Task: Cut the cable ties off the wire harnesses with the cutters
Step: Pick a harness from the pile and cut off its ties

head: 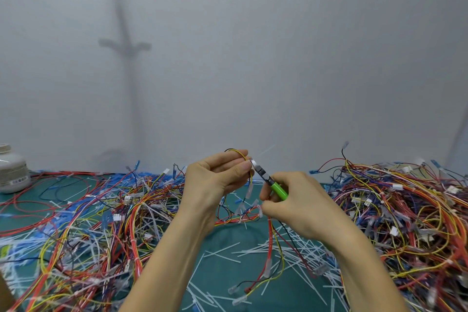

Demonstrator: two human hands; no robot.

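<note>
Far left, at the edge of the surface: one white jar (pixel 11 171), lidded, standing upright. Left third: a loose heap of wire harnesses (pixel 88 223) in red, yellow, blue and black, with white connectors and pale tie pieces mixed through it. Centre, bare patches of the green surface (pixel 222 240) showing. Left hand (pixel 215 180), raised above the surface, fingers curled and thumb pressed in, pinching the top loop of one held harness (pixel 274 240), whose yellow, black and red wires hang down to the surface between the two forearms. Cutters (pixel 266 177), green-handled, blades pointing up and left with the tip touching the loop just beside the left thumb; whether a tie sits between the blades is too small to tell. Right hand (pixel 296 205), wrapped closed round the cutter handles. Below and between the arms: many cut cable ties (pixel 253 253), white strips scattered flat on the surface. Right third: a second, taller heap of harnesses (pixel 405 210), tangled, some wires arching up from it. Behind all: plain pale wall. Progress, as a judgement: the litter of strips suggests a good number of ties are off; one harness is under the blades now; which heap is finished and which waits cannot be told, so much may remain.
</note>
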